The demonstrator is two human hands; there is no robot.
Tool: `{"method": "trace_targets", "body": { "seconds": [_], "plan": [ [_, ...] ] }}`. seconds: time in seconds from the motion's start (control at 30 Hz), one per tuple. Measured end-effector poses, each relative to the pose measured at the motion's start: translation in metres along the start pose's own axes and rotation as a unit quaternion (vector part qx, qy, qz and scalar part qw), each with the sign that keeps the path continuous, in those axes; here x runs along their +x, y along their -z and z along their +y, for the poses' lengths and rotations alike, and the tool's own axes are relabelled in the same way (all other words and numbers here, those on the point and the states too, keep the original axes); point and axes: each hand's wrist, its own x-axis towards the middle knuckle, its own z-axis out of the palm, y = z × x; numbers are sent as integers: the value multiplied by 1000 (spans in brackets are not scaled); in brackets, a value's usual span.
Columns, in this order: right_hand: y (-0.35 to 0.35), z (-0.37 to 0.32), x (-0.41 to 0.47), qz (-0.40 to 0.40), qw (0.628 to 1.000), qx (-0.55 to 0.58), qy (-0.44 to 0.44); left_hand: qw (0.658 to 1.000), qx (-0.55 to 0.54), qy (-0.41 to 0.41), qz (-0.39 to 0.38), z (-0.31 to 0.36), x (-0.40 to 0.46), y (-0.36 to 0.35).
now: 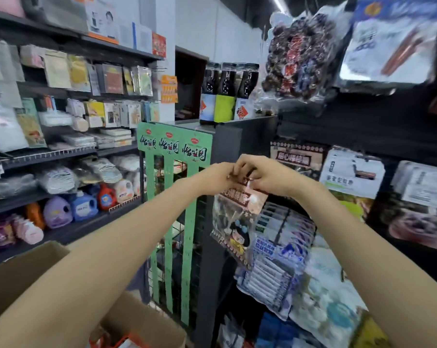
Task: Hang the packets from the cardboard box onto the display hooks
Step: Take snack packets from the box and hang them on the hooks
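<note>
Three green hanging strips [172, 197] left of packet [237, 217], blue packets [282, 259] below

Left hand [216, 178], right hand [265, 175] raised, seemingly pinching.

green hanging strips [174, 146]: 怡滋园, blurred | packet [237, 209]: characters unreadable

Your left hand [213, 178] and right hand [265, 177] covered the top edge of the packet [233, 222], so you could not see its hang hole or any hook. The cardboard box [24, 275] was cut off by the bottom edge, its contents mostly out of sight. The upper right hanging bags [393, 38] were blurred, their print unreadable.
</note>
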Motion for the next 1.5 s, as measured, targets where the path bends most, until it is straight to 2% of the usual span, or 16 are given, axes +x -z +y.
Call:
{"method": "trace_targets", "body": {
  "seconds": [0.1, 0.17, 0.27, 0.37, 0.53, 0.73, 0.87, 0.97, 1.03, 1.07, 1.13, 1.17, 1.23, 1.37, 1.5],
  "plan": [
    [11, 17, -18, 64, 997, 10, -37, 998, -5, -22, 53, 10, 15, -6],
    [18, 30, -27, 117, 991, -12, -63, 995, -51, -27, 84, 21, 24, -10],
    [32, 47, -35, 172, 980, -52, -92, 982, -124, -16, 139, 36, 39, -15],
    [39, 61, -36, 233, 963, -87, -105, 973, -145, 2, 179, 47, 57, -14],
    [44, 75, -31, 374, 919, 3, -121, 958, -173, 38, 227, 69, 77, -12],
    [47, 85, -21, 411, 899, 57, -141, 937, -269, 50, 217, 69, 101, -19],
    [41, 97, -17, 413, 895, 38, -162, 915, -369, 27, 160, 66, 105, -22],
    [34, 107, -12, 422, 888, 29, -182, 922, -365, 13, 129, 60, 107, -28],
    [33, 111, -9, 424, 887, 7, -182, 931, -329, 9, 156, 53, 111, -33],
    [33, 112, -8, 420, 889, -25, -180, 945, -269, 1, 184, 49, 114, -35],
    [32, 111, -6, 403, 888, -137, -174, 975, -31, -32, 220, 40, 117, -39],
    [31, 111, -5, 389, 884, -194, -170, 973, 78, -47, 213, 35, 117, -42],
    [29, 112, -4, 366, 877, -264, -165, 960, 202, -49, 188, 28, 119, -47],
    [21, 121, -1, 331, 865, -327, -187, 949, 263, -9, 173, 34, 135, -54],
    [14, 137, -2, 280, 861, -366, -218, 958, 251, -6, 137, 45, 157, -63]
  ]
}}
